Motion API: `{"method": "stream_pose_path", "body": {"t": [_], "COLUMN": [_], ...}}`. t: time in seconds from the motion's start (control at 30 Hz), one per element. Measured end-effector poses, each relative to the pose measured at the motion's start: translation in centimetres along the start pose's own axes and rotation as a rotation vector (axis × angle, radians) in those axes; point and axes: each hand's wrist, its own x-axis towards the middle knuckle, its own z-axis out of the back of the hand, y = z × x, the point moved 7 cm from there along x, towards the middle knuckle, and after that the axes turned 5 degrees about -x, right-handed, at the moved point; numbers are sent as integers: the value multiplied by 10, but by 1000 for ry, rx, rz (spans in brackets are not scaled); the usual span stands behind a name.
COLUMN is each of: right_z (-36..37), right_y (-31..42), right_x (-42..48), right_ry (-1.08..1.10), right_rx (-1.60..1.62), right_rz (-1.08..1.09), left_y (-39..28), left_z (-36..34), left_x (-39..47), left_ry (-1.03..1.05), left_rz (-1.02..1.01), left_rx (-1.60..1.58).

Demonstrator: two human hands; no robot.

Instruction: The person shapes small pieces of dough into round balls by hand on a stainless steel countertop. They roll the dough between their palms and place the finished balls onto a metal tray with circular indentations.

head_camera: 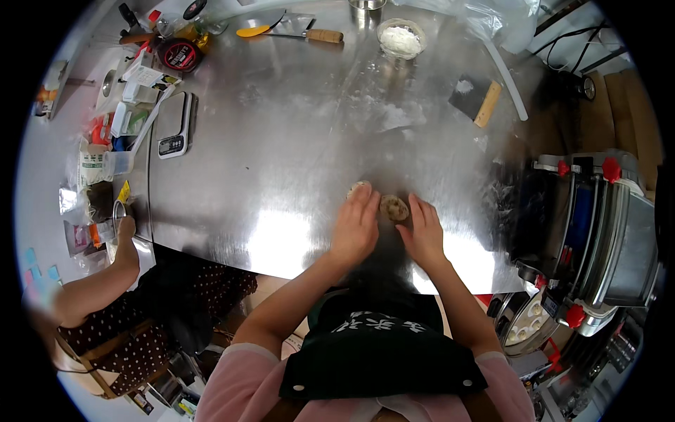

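Note:
On the steel worktop (221,174) in front of me lies a round, flattened piece of dough (394,207) with brown patches, between my two hands. A second pale dough piece (358,188) shows only its far edge; the fingers of my left hand (359,220) lie over it and hide the rest. My right hand (426,226) rests at the right side of the patched piece, thumb apart from its fingers. Its fingertips are close to the dough's edge; whether they touch it is unclear.
A flour bowl (402,39), a wooden-handled spatula (324,36) and a dough scraper (477,103) lie farther back. A scale (175,125) stands left, a roller machine (596,237) right. Another person's hand (125,227) is at a metal container (119,209) at left.

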Motion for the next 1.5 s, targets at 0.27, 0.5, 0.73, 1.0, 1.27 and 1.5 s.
{"method": "stream_pose_path", "body": {"t": [0.27,0.5,0.73,1.0,1.27,1.5], "right_z": [-27,-43,-46,-54,-35,-55], "right_y": [18,17,-3,-9,-18,0], "right_x": [-33,-40,-20,-15,0,-29], "right_ry": [135,362,552,447,441,409], "right_rx": [-207,-399,-149,-132,6,-149], "right_rz": [252,357,226,95,83,156], "left_y": [-26,-25,-8,-10,-17,-6], "left_z": [-39,-47,-62,-70,-51,-63], "left_x": [-24,-24,-13,-5,16,-23], "left_ry": [296,571,688,604,799,746], "left_rz": [-148,-313,-189,-151,-83,24], "left_rx": [-101,155,48,154,-29,-2]}}
